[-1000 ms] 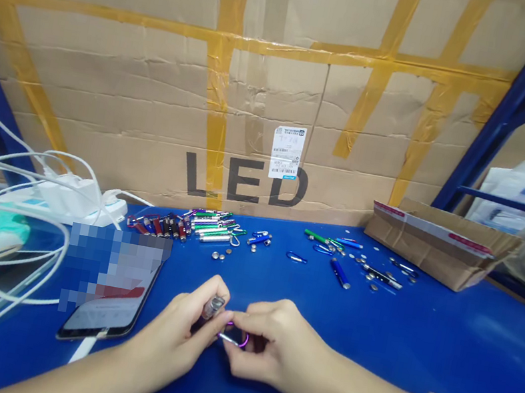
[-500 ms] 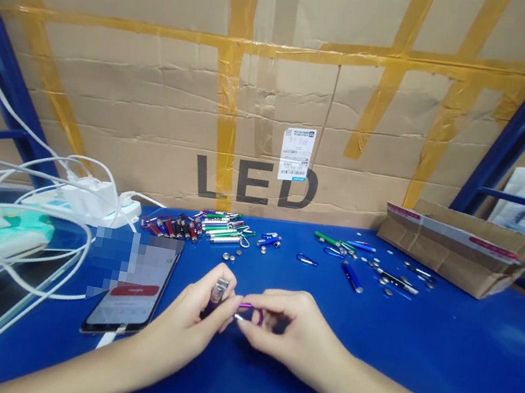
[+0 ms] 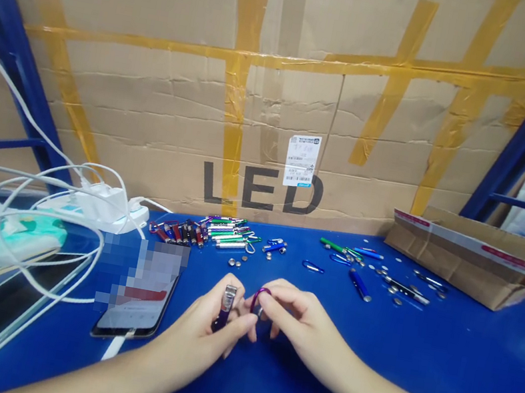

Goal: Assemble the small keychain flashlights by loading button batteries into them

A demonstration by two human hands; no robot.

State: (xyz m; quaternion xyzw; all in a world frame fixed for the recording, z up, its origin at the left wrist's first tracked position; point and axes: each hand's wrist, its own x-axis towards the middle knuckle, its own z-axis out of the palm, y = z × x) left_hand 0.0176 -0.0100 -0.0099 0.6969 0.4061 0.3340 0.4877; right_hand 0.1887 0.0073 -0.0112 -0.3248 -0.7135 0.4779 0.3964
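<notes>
My left hand (image 3: 199, 327) is closed around a small purple flashlight (image 3: 224, 312), its silver end pointing up; the fingers hide part of the tube. Close beside it, my right hand (image 3: 307, 316) pinches a purple carabiner (image 3: 260, 293) by its curved end. The left thumb and fingertips reach up to the carabiner, and a small silvery piece shows by it. Whether the carabiner is joined to the flashlight, I cannot tell. Beyond the hands lie several coin cells (image 3: 237, 261) and a blue carabiner (image 3: 314, 266).
Colourful small tubes and carabiners (image 3: 230, 235) lie in a pile at the back. A blue tube (image 3: 359, 285) and black pieces lie to the right, before an open cardboard box (image 3: 465, 259). At left are a phone (image 3: 136, 303), white cables (image 3: 83, 260) and a tablet (image 3: 4, 307).
The carabiner has turned from lying flat to standing more upright in my right hand. The flashlight in my left hand is more upright too. The whole view has shifted slightly.
</notes>
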